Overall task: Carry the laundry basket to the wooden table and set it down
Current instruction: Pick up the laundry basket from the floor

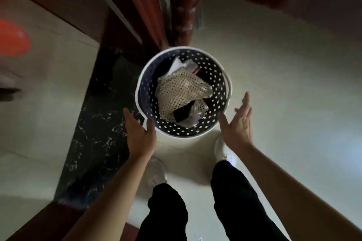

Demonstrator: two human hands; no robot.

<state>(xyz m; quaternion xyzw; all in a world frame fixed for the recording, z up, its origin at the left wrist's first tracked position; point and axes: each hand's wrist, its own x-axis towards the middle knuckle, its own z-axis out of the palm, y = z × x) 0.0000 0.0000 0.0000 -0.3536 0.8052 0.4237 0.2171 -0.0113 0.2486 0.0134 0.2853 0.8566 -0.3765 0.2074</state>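
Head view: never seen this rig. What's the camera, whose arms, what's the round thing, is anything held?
There is no robot here. A person wears one wide-angle camera on the head, looking down, so you see their own arms, dark trousers and white shoes from above. The wide lens bends the edges.

The round thing is a laundry basket: white rim, dark wall with small holes. It stands on the pale floor, beside dark red wooden furniture. Inside lie a cream net cloth and some dark and white clothes.

Nothing is held yet. The left hand is open, fingers close to or touching the near rim; blur hides which. The right hand is open beside the rim, apart from it. No tabletop clearly shows.
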